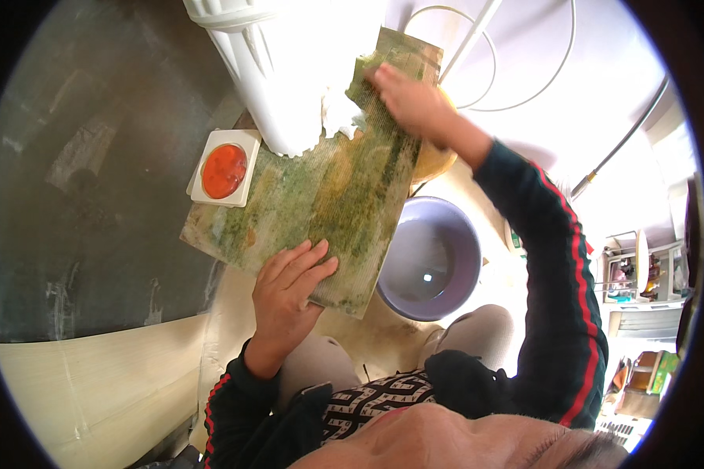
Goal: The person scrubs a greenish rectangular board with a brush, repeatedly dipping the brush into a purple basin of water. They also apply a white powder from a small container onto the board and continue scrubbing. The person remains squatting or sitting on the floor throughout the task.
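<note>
A ribbed board (322, 193), stained green and brown, slants across the middle of the view. My left hand (290, 287) holds its near edge, with the fingers spread on top and the thumb mostly hidden. Over the board's far right side is my right hand (413, 105), blurred, fingers together and pointing left. Whether something small sits beneath those fingertips is unclear. A white fluted column-like piece (258, 88), with a ragged end, stands over the board's far part; bright glare washes out much of it. A square white dish (250, 190) with a glossy orange-red disc (224, 171) rests at the left edge.
A purple basin (469, 258) of cloudy liquid stands right of the board, near my knees. Beside the board's right edge shows a yellow rounded object (434, 161). A dark panel (94, 176) fills the left. Shelves with goods (651, 269) are at far right.
</note>
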A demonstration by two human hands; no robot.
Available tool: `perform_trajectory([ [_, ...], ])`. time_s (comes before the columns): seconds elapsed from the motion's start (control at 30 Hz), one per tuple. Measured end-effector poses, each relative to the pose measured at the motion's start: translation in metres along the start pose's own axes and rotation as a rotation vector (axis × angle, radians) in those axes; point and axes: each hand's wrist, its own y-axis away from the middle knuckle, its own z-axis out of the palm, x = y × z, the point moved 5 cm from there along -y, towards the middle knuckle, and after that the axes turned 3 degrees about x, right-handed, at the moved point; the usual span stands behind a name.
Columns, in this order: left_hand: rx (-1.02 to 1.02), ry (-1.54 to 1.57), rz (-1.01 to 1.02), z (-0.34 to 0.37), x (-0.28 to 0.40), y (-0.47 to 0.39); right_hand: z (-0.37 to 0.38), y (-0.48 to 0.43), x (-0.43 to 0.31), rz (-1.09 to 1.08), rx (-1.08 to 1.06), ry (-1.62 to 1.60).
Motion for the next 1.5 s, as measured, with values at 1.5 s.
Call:
perform_trajectory([
  [1.5, -0.037, -0.054, 0.028, 0.003, -0.003, 0.001, 0.014, -0.002, 0.071, 0.338, 0.001, 0.142],
])
